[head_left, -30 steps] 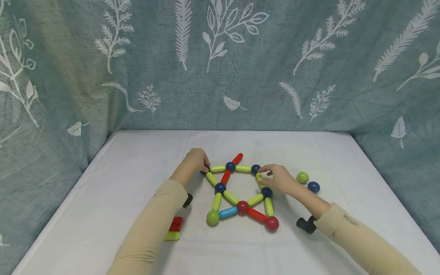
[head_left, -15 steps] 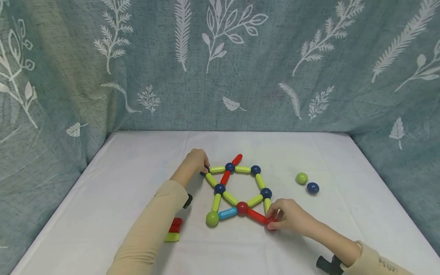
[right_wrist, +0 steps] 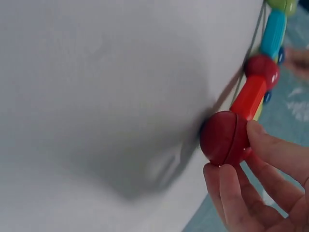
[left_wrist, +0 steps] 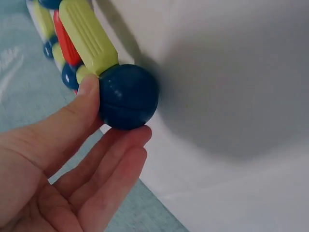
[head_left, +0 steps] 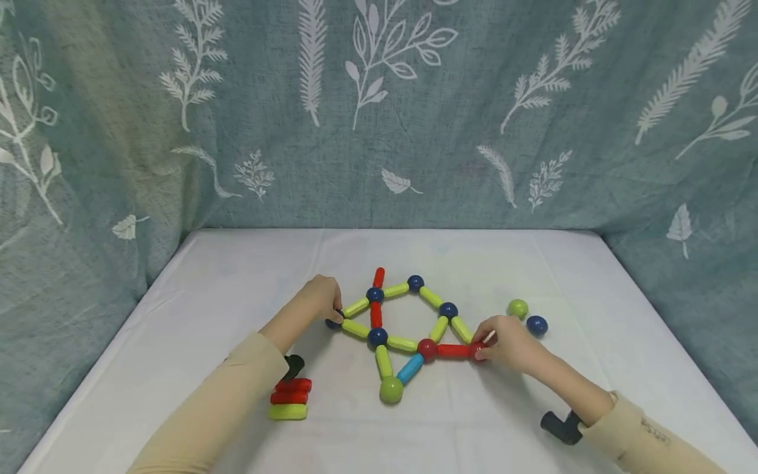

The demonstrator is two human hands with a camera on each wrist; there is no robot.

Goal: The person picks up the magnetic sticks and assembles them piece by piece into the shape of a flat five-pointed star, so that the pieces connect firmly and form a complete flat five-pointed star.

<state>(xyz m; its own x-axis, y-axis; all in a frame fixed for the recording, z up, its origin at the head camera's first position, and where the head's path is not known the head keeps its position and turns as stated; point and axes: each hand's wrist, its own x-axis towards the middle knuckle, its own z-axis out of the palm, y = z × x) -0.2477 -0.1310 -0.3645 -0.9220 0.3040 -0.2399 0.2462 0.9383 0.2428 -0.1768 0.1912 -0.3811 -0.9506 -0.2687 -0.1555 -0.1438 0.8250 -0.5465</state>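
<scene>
A linked frame of magnetic rods and balls lies on the white table in the head view. My left hand (head_left: pixel 320 299) pinches the dark blue ball (left_wrist: pixel 128 96) at its left corner, thumb on one side and fingers beneath. At the right corner my right hand (head_left: pixel 508 343) pinches a red ball (right_wrist: pixel 225 138), which joins a red rod (head_left: pixel 454 351). A second red ball (head_left: pixel 428 349) sits mid-frame, tied by a blue rod (head_left: pixel 410 369) to a green ball (head_left: pixel 391 390) at the front. Yellow-green rods (head_left: pixel 403 343) link the other blue balls (head_left: pixel 377 338). One red rod (head_left: pixel 379 277) sticks out at the back.
Loose red rods (head_left: pixel 290 397) and a yellow-green rod (head_left: pixel 287 412) lie near my left forearm. Beyond my right hand sit a loose green ball (head_left: pixel 518 308) and a loose blue ball (head_left: pixel 537 325). A patterned curtain (head_left: pixel 379 131) hangs behind the table.
My right hand went from the upper right blue ball to the red corner ball and pinched it. The whole frame has turned counterclockwise, my left hand shifting left and nearer with its blue ball.
</scene>
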